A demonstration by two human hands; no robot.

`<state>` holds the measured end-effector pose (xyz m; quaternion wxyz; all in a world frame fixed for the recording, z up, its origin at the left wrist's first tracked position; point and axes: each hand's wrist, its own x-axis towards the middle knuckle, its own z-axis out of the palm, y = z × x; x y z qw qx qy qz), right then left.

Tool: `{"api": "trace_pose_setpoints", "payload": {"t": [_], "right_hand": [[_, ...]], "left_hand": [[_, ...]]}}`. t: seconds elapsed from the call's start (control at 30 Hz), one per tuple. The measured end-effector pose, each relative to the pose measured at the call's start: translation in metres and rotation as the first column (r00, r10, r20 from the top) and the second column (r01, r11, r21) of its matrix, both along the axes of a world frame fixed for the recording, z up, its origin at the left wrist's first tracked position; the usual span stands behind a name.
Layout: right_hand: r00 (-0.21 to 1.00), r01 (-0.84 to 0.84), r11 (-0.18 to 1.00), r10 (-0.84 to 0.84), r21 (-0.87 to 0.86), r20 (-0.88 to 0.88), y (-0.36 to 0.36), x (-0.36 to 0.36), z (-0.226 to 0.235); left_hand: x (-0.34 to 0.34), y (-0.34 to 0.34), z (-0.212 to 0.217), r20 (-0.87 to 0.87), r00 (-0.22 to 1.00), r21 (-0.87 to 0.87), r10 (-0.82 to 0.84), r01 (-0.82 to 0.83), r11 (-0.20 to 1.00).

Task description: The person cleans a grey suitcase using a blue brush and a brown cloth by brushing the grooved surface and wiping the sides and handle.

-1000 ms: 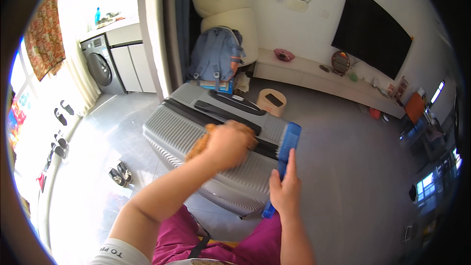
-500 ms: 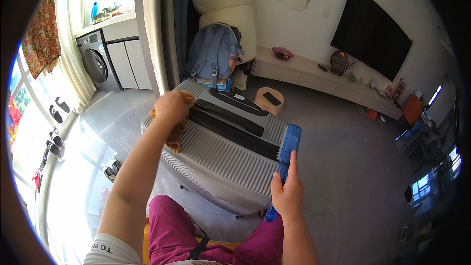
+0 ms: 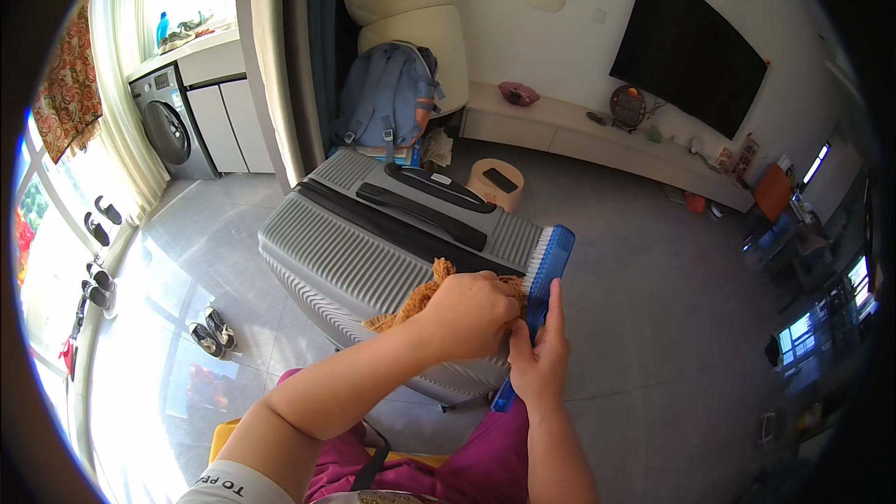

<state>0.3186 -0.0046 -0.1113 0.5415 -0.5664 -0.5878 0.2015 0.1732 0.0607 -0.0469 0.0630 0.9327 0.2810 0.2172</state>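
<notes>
Left hand [image 3: 476, 313] clutches brown cloth [image 3: 420, 301], just left of right hand [image 3: 539, 366] gripping blue brush [image 3: 558, 247]; suitcase [image 3: 327, 238] long axis slopes down rightward.

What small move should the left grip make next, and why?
I'd probably slide the left grip leftward along the suitcase with the brown cloth. That grip is already close to the blue brush in the right grip, leaving little room to go farther right, while the suitcase's ribbed surface to the left lies uncovered.
</notes>
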Motion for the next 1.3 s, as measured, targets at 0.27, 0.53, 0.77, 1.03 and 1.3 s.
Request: {"api": "trace_pose_setpoints", "payload": {"t": [0.27,0.53,0.77,1.03,1.3], "right_hand": [[0.784,-0.033,0.999,0.049,0.038,-0.619,-0.024,0.003,-0.004],[0.725,0.316,0.928,-0.102,0.197,-0.681,-0.018,-0.005,-0.031],[0.647,0.249,0.954,-0.038,0.164,-0.761,-0.025,-0.011,-0.045],[0.684,0.273,0.954,-0.099,0.128,-0.723,-0.046,0.013,-0.053],[0.582,0.231,0.969,-0.065,0.089,-0.811,-0.051,0.007,-0.054]], "left_hand": [[-0.052,0.033,0.005,-0.108,0.891,0.162,0.441,-0.422,0.892],[-0.033,-0.033,0.020,-0.259,0.966,0.028,0.013,-0.006,1.000],[-0.004,-0.017,0.005,-0.040,0.988,0.164,-0.150,0.155,0.974],[-0.016,0.018,0.010,-0.229,0.924,0.167,0.306,-0.273,0.947],[-0.008,-0.030,0.024,-0.048,0.977,-0.042,-0.209,0.207,0.977]]}}
